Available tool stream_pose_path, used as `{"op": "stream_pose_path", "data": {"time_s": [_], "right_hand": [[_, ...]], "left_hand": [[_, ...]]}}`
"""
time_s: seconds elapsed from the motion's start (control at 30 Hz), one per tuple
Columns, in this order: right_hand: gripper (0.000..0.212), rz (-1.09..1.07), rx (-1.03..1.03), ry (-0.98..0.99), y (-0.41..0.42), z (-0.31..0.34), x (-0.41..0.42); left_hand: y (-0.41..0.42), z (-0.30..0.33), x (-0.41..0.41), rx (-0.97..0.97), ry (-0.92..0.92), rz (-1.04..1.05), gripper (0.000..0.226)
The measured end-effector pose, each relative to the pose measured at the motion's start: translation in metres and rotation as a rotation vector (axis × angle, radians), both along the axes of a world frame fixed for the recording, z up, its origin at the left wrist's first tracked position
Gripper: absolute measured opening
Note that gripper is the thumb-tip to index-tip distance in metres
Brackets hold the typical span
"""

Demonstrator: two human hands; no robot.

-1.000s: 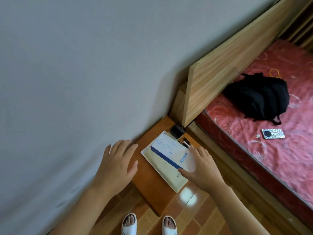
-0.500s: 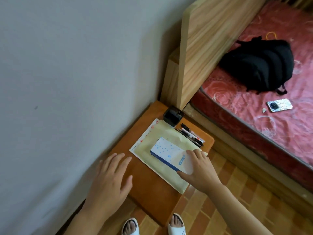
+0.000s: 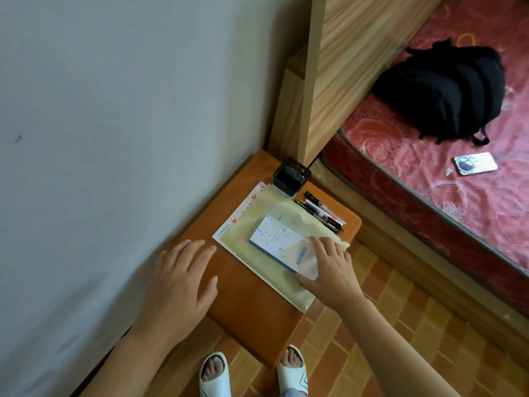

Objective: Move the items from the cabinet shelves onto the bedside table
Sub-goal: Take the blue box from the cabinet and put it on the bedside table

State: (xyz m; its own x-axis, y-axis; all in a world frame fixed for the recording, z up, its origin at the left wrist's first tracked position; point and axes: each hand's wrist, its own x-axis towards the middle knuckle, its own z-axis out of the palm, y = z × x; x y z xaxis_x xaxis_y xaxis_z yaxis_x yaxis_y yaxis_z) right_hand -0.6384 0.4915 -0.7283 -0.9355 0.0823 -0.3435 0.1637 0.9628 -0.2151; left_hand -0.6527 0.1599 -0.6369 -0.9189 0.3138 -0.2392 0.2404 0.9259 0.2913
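Box set down on the bedside table, right hand on its near end

White box lies on a yellow envelope near the bedside table's front-right edge, long axis running diagonally toward the back-left. The right hand pinches its near end, thumb against fingers. The left hand hovers with fingers spread, farther off.

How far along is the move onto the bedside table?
Done: black mesh pen holder, loose pens and pale yellow envelope lie on the orange wooden bedside table. In hand: right hand setting the white-and-blue Anker box down. Left hand free. Cabinet shelves are out of view.
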Motion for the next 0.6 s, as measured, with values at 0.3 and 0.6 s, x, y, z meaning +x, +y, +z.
{"op": "stream_pose_path", "data": {"time_s": [0.3,0.6], "right_hand": [[0.092,0.019,0.075,0.055,0.013,0.089,0.002],[0.084,0.029,0.013,0.067,0.033,0.269,0.022]], "left_hand": [[0.006,0.074,-0.003,0.024,0.062,0.0,0.056],[0.043,0.224,0.005,0.105,0.183,0.014,0.055]]}}
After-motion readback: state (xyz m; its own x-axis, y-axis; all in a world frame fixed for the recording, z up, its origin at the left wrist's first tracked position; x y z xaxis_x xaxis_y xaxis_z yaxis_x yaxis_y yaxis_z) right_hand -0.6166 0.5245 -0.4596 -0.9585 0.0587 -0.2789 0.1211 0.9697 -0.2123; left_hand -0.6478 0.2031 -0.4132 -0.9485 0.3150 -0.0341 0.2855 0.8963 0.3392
